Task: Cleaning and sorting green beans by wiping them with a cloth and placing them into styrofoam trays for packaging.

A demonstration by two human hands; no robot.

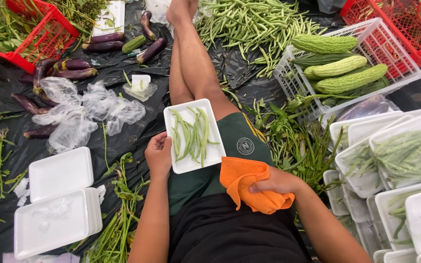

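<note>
A white foam tray [209, 155] with several green beans [189, 134] in it rests on my lap. My left hand [158, 156] grips the tray's left edge. On my right thigh lies an orange cloth [242, 181], and my right hand [275, 183] is closed over it, just right of the tray. I sit on black plastic sheeting [123, 136] with one bare leg [191, 63] stretched forward.
Empty foam trays [57, 199] are stacked at lower left, wrapped bean trays [400, 160] at right. A white basket [395, 63] holds bitter gourds [352, 78]. A bean pile [249, 24] lies ahead, eggplants [74, 68] and clear bags [79, 114] at left, red crates [45, 34] in the corners.
</note>
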